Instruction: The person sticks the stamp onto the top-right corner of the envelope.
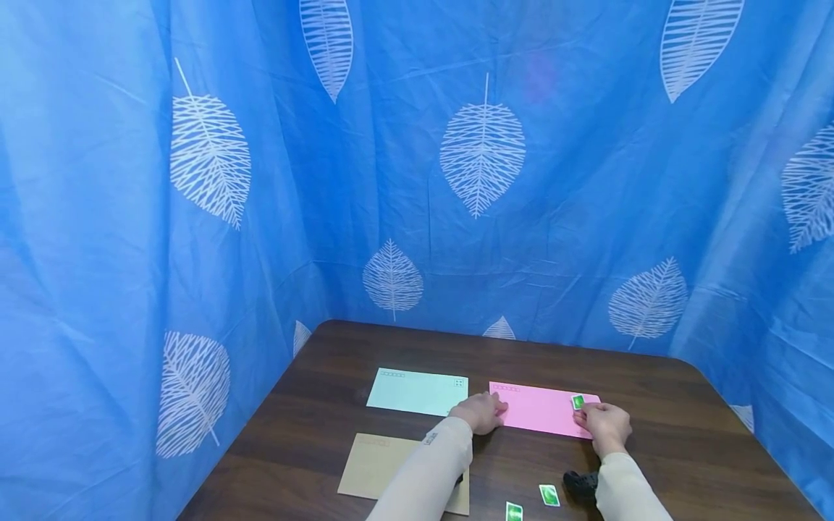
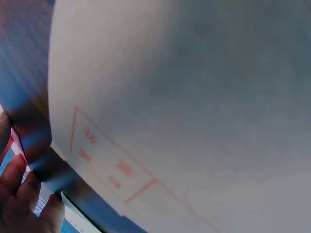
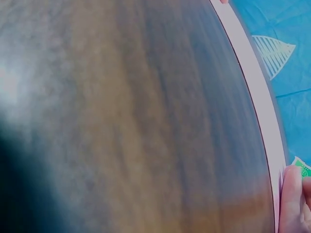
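Table (image 1: 691, 441): pink envelope (image 1: 539, 411) lies flat on it, likely light, bendy, creasable; best held by edges; left hand (image 1: 479, 412) rests loosely at its left end; right hand (image 1: 607, 425) pinches green stamp (image 1: 578, 401) at its upper right; stamp probably flimsy, grip by rim.

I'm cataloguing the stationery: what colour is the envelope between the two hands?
Pink; the envelope shows best in the head view.

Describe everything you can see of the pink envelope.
The pink envelope is a long rectangle, apparently paper, lying flat on the dark table, right of the pale green envelope. Small boxes are printed at its upper left. The left hand touches its left end; the right hand holds a green stamp at its upper right.
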A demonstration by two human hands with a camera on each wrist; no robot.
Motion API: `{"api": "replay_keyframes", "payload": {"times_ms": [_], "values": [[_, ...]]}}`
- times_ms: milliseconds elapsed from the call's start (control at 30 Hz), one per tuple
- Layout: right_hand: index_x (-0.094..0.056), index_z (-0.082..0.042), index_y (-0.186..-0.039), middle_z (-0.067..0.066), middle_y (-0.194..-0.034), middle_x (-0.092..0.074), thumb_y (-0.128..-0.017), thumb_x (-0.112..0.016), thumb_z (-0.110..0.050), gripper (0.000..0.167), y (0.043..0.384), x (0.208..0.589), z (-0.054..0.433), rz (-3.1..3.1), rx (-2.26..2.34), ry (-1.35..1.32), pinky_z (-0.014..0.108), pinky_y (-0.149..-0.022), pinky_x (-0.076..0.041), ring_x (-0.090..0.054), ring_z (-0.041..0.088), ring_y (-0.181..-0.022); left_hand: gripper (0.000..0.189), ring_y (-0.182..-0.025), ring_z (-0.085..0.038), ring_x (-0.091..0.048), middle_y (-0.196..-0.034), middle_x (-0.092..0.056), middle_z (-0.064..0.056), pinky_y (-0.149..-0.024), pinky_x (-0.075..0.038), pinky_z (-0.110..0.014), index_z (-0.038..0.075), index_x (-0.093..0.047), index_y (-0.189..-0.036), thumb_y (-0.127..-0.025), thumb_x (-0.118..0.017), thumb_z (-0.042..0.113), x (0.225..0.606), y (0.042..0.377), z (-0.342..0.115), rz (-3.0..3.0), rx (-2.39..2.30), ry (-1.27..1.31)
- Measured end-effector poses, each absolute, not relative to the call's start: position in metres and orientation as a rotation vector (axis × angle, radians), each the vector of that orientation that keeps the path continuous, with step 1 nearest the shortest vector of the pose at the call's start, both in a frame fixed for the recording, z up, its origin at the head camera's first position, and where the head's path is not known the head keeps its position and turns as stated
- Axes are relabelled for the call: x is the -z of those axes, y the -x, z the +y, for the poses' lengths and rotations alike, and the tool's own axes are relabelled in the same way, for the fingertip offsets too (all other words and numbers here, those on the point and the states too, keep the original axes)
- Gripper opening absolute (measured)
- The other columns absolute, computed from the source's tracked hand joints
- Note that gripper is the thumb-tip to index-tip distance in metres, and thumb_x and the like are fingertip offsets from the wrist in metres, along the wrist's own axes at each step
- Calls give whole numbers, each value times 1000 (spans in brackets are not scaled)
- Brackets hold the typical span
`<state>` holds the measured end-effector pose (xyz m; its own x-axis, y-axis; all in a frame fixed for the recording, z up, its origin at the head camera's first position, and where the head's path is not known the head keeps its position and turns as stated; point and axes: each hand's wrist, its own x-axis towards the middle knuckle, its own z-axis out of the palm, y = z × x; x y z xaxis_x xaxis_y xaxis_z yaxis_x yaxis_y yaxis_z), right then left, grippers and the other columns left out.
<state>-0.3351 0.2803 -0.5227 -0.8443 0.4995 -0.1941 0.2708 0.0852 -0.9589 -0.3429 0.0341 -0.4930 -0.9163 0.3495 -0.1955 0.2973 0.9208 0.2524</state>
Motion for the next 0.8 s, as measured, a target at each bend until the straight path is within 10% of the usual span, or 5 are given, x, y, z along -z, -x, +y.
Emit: {"api": "replay_keyframes", "payload": {"times_ms": [800], "values": [[-49,24,-125,2,-57,-66,-98,-57,-5,40,347,523,276,-2226,-1763,836,16,-51,-53,-67,8,-49,42,-144,-8,-43,-153,-48,15,-113,-44,-35,43,-57,-139,-98,-61,36,492,342,35,2842,-355,-464]]}}
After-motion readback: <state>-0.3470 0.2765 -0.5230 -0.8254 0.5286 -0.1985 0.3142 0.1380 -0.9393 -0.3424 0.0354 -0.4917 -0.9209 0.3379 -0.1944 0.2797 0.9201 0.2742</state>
